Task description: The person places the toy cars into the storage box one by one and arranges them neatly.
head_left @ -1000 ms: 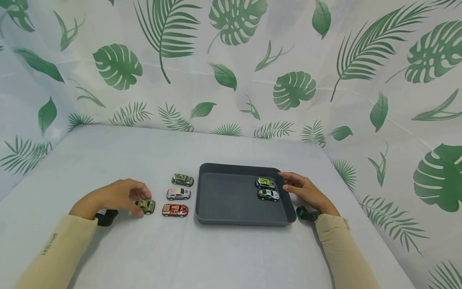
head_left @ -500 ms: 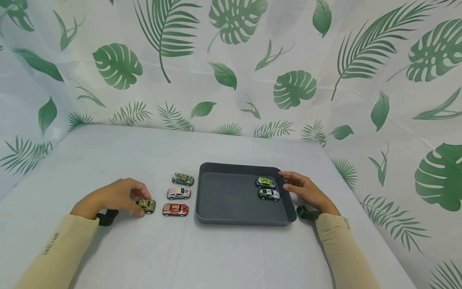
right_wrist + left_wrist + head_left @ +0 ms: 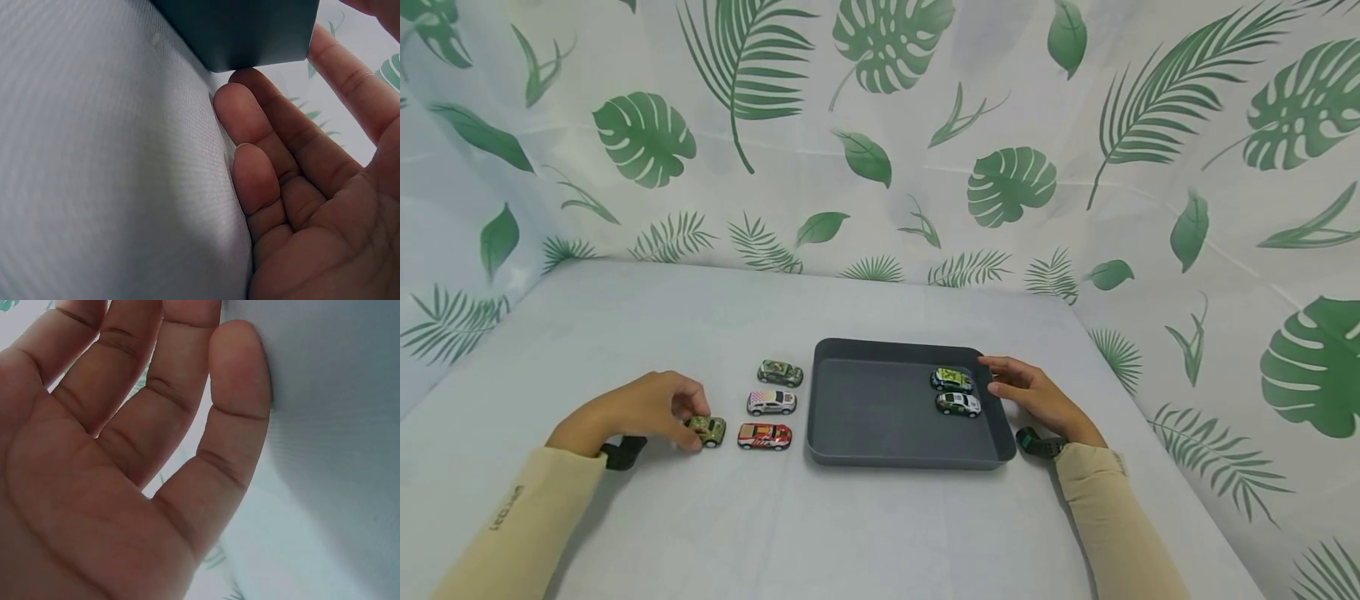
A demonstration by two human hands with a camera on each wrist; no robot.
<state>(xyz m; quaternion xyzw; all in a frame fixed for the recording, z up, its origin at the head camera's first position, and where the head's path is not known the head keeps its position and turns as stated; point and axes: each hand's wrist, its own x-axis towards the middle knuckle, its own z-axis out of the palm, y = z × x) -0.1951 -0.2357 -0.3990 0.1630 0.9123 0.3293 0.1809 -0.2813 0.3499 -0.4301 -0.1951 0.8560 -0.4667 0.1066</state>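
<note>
On the left of the head view my left hand point(image 3: 651, 410) pinches a camouflage toy car point(image 3: 707, 430) between thumb and fingers, the car low at the tabletop. In the left wrist view the palm and several fingers point(image 3: 240, 381) show, but the car is hidden. My right hand point(image 3: 1039, 400) touches the right wall of a dark grey tray point(image 3: 880, 460) with thumb and index finger. The right wrist view has the tray's corner point(image 3: 256, 37) above loosely bent fingers point(image 3: 256, 178). Inside the tray, a yellow-green toy car point(image 3: 951, 380) stands behind a white-and-green one point(image 3: 958, 405).
Between the left hand and the tray, a dark camouflage car point(image 3: 779, 372), a white car point(image 3: 771, 402) and a red car point(image 3: 763, 436) form a column. A white cloth point(image 3: 880, 533) covers the table. Leaf-patterned fabric point(image 3: 910, 192) hangs behind and at both sides.
The camouflage car in my left hand has shifted slightly to the right and toward me. My right hand and the tray have stayed in place.
</note>
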